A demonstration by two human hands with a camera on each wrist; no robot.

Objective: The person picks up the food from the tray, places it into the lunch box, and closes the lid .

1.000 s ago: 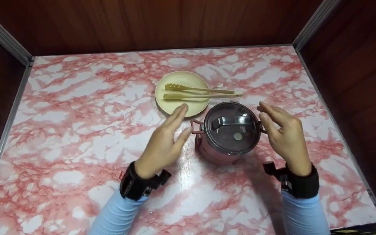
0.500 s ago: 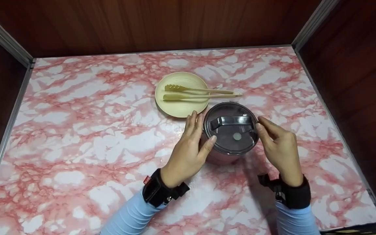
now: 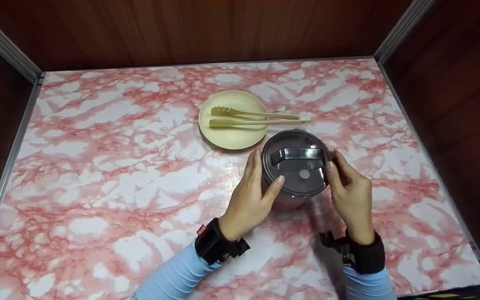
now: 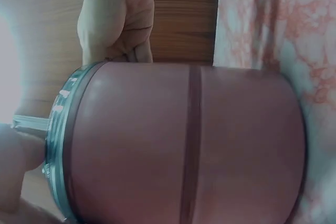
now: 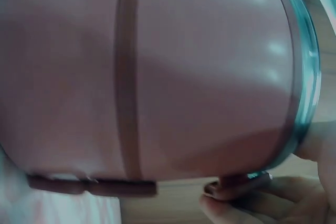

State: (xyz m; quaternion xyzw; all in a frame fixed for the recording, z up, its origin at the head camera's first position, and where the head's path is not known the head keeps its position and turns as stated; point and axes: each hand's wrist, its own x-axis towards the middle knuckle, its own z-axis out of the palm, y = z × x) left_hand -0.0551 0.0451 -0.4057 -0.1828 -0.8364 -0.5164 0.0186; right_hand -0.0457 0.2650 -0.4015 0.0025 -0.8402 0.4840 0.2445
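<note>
A tall pink pot (image 5: 210,93) with a dark see-through lid (image 3: 298,179) stands upright on the table. A black handle (image 3: 300,153) crosses the lid's top. My left hand (image 3: 248,202) holds the pot's left side, its thumb at the lid rim; the left side handle is hidden behind it. With fingers curled at the right side handle (image 5: 236,186), my right hand (image 3: 352,196) grips the other side, its thumb against the lid's edge. In the left wrist view the pot's body fills the middle, with the right hand showing beyond it.
Behind the pot lies a pale yellow plate (image 3: 233,141). Across it rest a slotted utensil (image 3: 224,111) and a flat-headed utensil (image 3: 223,123), their handles jutting right past the rim. Dark wood panels (image 3: 206,33) wall the back and sides of the marbled table (image 3: 111,175).
Both hands have come in from the sides to the pot and now hold it, the left moving right and the right moving left. Pot, plate and utensils have stayed in place.
</note>
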